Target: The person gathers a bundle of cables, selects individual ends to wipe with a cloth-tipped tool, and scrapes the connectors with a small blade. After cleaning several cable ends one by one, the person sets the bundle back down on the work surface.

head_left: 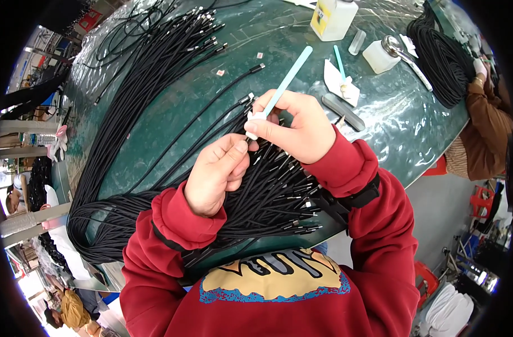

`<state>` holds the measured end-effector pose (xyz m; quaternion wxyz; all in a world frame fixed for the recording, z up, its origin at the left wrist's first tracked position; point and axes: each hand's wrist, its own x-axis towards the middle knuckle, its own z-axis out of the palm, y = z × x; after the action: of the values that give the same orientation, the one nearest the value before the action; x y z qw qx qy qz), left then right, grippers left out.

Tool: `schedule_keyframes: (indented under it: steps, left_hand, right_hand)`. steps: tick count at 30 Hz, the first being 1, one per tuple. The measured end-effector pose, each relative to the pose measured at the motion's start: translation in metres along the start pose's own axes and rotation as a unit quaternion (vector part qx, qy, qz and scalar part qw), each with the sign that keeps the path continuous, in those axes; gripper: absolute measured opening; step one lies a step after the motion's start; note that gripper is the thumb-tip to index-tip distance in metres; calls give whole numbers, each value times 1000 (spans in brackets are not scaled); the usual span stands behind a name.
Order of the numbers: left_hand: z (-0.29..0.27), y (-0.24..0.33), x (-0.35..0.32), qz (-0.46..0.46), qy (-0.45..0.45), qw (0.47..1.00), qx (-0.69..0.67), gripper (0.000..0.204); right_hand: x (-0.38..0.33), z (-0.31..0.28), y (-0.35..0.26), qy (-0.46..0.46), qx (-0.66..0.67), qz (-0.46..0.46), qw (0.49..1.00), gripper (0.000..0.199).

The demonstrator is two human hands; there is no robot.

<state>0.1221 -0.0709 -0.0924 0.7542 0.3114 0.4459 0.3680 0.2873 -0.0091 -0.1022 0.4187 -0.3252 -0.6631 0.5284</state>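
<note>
My right hand (304, 126) is closed on a flat pale-blue stick (291, 76) that points up and away to the right. A white cloth-like wad (253, 127) shows at the stick's lower end, between thumb and fingers. Just below and to the left, my left hand (214, 174) pinches the end of a black cable, mostly hidden by the fingers; the wad touches or nearly touches it. Beneath both hands lies a thick bundle of black cables (268, 194) with metal plugs. Two cables with metal plug ends (259, 67) stretch out beyond my left hand.
A second cable bundle (138, 84) fills the table's left side. At the far right are a white bottle (334, 22), a pump-top bottle (380, 57), white cloth (346, 90), a grey strip-shaped tool (344, 112) and coiled black cables (436, 62). A person's sleeve (486, 123) reaches the coil.
</note>
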Motion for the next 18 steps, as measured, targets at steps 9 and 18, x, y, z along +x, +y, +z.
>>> schedule_keyframes:
  steps: [9,18]
  left_hand:
    - [9,-8,-8,150,-21,984,92,20]
    - [2,44,-44,348,-54,889,293,21]
  right_hand:
    - [-6,-1,6,-22,-81,70,994,15]
    - [-27,-50,-21,34,-410,-81,908,8]
